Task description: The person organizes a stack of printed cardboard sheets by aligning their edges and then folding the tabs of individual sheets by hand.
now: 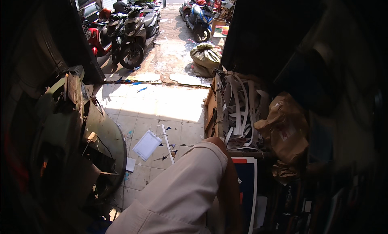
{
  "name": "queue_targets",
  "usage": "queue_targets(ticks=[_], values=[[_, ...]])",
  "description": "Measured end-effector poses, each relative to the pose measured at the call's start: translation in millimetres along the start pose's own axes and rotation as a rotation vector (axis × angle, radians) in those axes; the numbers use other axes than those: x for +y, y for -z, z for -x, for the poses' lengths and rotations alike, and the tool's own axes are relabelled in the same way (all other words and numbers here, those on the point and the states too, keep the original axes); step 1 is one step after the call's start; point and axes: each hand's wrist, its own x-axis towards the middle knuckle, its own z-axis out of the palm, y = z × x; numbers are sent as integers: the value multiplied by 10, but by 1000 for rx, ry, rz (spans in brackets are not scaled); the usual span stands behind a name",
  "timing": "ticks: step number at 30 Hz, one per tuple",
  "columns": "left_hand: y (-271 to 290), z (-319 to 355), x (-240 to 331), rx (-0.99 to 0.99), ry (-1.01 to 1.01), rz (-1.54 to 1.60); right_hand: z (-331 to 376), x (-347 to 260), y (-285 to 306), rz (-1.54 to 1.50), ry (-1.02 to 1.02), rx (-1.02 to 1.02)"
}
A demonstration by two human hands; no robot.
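Tiled floor (161, 102), motorbikes (139, 30) far outside. Near, a bent leg (229, 187) in beige shorts (173, 189); to its right, a wooden box (213, 107) of pale strips (236, 100), then a brown paper bag (286, 129). A white sheet (147, 145) lies left. Hands out of view: cannot tell whether clenched or released.

A wooden crate (210, 107) is filled with pale strips (235, 109). A white panel (147, 145) is noted on the tiled floor (188, 132); motorbikes (137, 34) are parked outside.
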Motion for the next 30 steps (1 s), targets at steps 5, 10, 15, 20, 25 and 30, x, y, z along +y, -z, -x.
queue_targets(ticks=[5, 10, 15, 20, 25, 30], values=[[-1, -200, -2, 17, -17, 32, 146, 433, -523, 258, -98, 339], [-56, -516, -52, 32, -10, 156, 311, -490, -295, 213, -210, 1358], [653, -13, -235, -48, 193, 305, -232, -31, -640, -31, -628, 881], [613, -62, 288, 322, 94, -70, -363, 105, -684, -76, -776, 1105], [360, -171, 304, 435, 33, -294, -499, 24, -717, 3, -858, 1076], [431, -328, 53, 492, 224, -219, -603, 20, -812, 60, -704, 1167]])
